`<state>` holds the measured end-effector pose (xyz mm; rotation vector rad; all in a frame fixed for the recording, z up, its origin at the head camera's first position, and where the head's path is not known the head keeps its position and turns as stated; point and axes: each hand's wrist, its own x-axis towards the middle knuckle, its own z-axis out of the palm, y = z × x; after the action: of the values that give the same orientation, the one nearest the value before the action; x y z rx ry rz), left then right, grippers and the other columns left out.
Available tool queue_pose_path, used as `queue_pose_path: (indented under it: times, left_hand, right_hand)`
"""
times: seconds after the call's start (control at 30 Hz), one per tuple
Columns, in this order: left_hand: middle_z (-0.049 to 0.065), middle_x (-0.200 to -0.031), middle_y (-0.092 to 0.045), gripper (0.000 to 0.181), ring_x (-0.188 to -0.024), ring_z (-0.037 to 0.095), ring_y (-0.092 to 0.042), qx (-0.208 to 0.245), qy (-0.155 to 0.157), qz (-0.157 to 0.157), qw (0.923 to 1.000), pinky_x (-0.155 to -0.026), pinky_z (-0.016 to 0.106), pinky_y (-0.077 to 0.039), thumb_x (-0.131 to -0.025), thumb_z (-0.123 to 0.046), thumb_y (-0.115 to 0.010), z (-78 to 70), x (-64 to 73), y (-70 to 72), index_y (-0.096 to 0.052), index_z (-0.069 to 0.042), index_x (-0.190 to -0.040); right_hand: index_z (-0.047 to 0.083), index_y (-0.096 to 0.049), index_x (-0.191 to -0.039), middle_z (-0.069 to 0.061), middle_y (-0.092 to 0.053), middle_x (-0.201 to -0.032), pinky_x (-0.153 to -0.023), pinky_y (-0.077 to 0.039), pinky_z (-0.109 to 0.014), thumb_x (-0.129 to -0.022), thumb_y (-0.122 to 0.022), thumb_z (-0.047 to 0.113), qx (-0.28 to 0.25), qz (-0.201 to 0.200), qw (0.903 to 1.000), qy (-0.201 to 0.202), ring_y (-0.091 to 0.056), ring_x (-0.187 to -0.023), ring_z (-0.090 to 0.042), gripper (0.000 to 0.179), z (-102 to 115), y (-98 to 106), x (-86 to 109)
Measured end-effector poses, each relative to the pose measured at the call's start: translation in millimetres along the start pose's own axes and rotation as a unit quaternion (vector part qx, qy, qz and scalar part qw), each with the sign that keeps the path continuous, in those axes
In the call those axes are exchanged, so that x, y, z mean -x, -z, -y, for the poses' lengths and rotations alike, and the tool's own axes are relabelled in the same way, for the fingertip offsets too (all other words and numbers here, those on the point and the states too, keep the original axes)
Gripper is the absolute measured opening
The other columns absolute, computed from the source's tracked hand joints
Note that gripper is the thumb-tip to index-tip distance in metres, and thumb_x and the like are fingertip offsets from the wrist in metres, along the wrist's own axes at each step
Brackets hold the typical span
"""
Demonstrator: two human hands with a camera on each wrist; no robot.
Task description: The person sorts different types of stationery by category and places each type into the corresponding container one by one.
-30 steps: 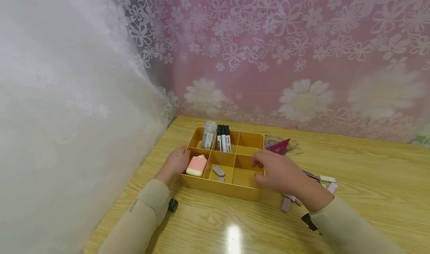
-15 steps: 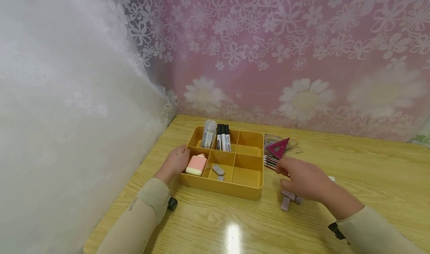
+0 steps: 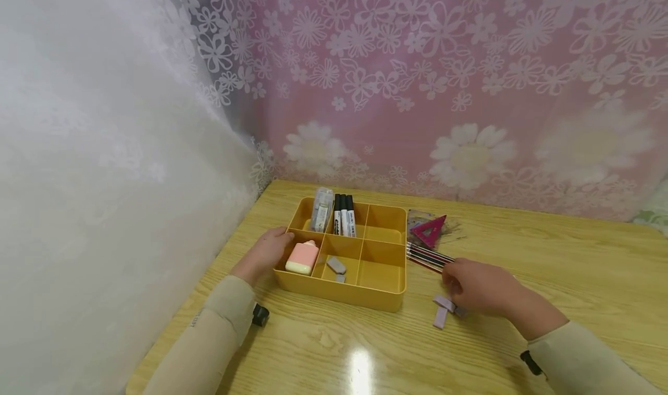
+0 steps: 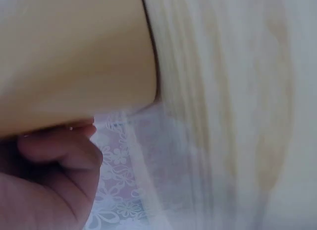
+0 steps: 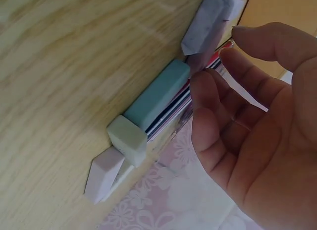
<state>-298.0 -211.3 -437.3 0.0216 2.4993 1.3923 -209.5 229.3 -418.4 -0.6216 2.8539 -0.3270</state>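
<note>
A yellow six-compartment tray (image 3: 334, 292) stands on the table. My left hand (image 3: 268, 249) grips its left wall; in the left wrist view, curled fingers (image 4: 64, 150) lie against the tray's side. My right hand (image 3: 485, 287), right of the tray, hovers low over a row of block-shaped erasers. Its fingers are loosely bent, with nothing held between them. The right wrist view shows a teal eraser (image 5: 158, 91), a pale green eraser (image 5: 128, 139), a pinkish-white eraser (image 5: 104, 173) and a grey-lilac eraser (image 5: 205, 27) beside the fingertips. Several pencils (image 3: 429, 258) lie just behind this hand.
In the tray are a pink-and-cream bottle (image 3: 302, 258), grey eraser pieces (image 3: 336, 265), black-capped markers (image 3: 344, 216) and a clear case (image 3: 321, 210). A magenta set square (image 3: 430, 231) lies right of the tray. A pink floral curtain (image 3: 386, 122) hangs behind the table.
My right hand has moved from over the tray's right compartment out to the right and down to the erasers. The left hand keeps its grip on the tray.
</note>
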Motion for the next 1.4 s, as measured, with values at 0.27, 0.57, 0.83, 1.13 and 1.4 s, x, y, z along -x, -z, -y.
queue_pose_path:
  times: [0.27, 0.57, 0.83, 1.13, 1.4]
  left_hand:
    - [0.019, -0.162, -0.028, 0.064, -0.15, 0.039, -0.02, 0.004, 0.015, 0.02, 0.9997, -0.118, 0.057, -0.02, -0.108, -0.041, -0.043, 1.8, 0.7, 7.1, -0.033, -0.002, -0.157]
    - [0.016, -0.153, -0.045, 0.052, -0.144, 0.037, -0.035, -0.068, -0.022, 0.013, 0.9974, -0.116, 0.057, -0.026, -0.111, -0.036, -0.034, -0.9, 0.4, 6.4, -0.048, -0.006, -0.151]
    - [0.015, -0.148, -0.051, 0.049, -0.14, 0.035, -0.042, -0.079, -0.031, 0.002, 0.9964, -0.116, 0.055, -0.029, -0.111, -0.034, -0.032, -1.9, 1.4, 3.5, -0.054, -0.007, -0.146]
    - [0.015, -0.149, -0.05, 0.05, -0.14, 0.035, -0.042, -0.077, -0.029, -0.003, 0.9966, -0.116, 0.055, -0.029, -0.111, -0.034, -0.032, -1.6, 0.4, 2.6, -0.052, -0.006, -0.147]
    - [0.015, -0.149, -0.049, 0.05, -0.139, 0.036, -0.042, -0.075, -0.028, -0.004, 0.9968, -0.116, 0.056, -0.029, -0.111, -0.034, -0.032, -2.5, 1.5, 2.0, -0.051, -0.006, -0.148]
  right_hand:
    - [0.021, -0.06, -0.09, 0.008, -0.047, -0.085, -0.057, -0.034, -0.031, -0.088, -0.074, 0.013, 0.015, -0.004, 0.9998, 0.01, -0.042, -0.068, -0.011, 0.016, -2.3, -5.4, -0.7]
    - [0.022, -0.06, -0.089, 0.009, -0.048, -0.08, -0.057, -0.034, -0.033, -0.083, -0.075, 0.014, 0.031, -0.002, 0.9995, 0.002, -0.042, -0.067, -0.011, 0.018, -3.0, -7.9, -3.1]
    - [0.023, -0.063, -0.09, 0.01, -0.05, -0.081, -0.053, -0.038, -0.032, -0.083, -0.076, 0.018, 0.048, -0.018, 0.9987, 0.002, -0.044, -0.065, -0.01, 0.016, 3.0, -6.4, -3.8]
    - [0.02, -0.068, -0.099, 0.01, -0.05, -0.084, -0.059, -0.043, -0.027, -0.093, -0.072, 0.026, 0.028, -0.072, 0.9964, 0.035, -0.044, -0.067, -0.005, 0.009, 14.5, 7.7, -4.0]
    - [0.02, -0.068, -0.102, 0.011, -0.054, -0.091, -0.066, -0.049, -0.03, -0.095, -0.07, 0.024, 0.003, -0.114, 0.9903, 0.08, -0.051, -0.077, -0.006, 0.009, 36.4, 26.8, -5.9]
